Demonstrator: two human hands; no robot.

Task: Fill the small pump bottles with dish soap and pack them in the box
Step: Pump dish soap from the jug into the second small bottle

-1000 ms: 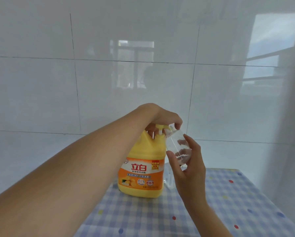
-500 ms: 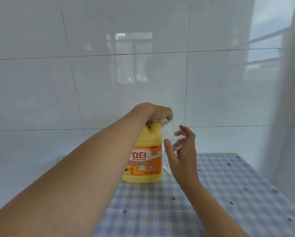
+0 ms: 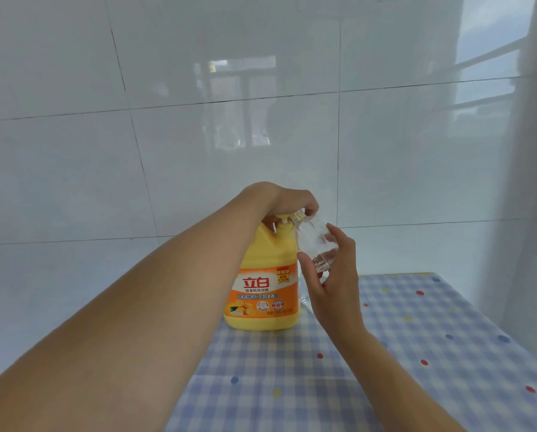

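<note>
1. Table (image 3: 417, 338) edges showed at the far side and right, near the tiled wall (image 3: 198, 120).
2. Dish soap jug (image 3: 267, 260) stood upright by the far left edge, too opaque to show its level.
3. Left grip (image 3: 289, 204) curled over the jug's pump.
4. Right grip (image 3: 332, 282) clasped the small pump bottle (image 3: 314, 244), tilted, its mouth at the nozzle and its fill unclear.

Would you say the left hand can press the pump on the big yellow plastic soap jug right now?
Probably yes: the left hand sits atop the yellow jug's pump, and the small clear bottle in the right hand is beside it, not over it.
</note>
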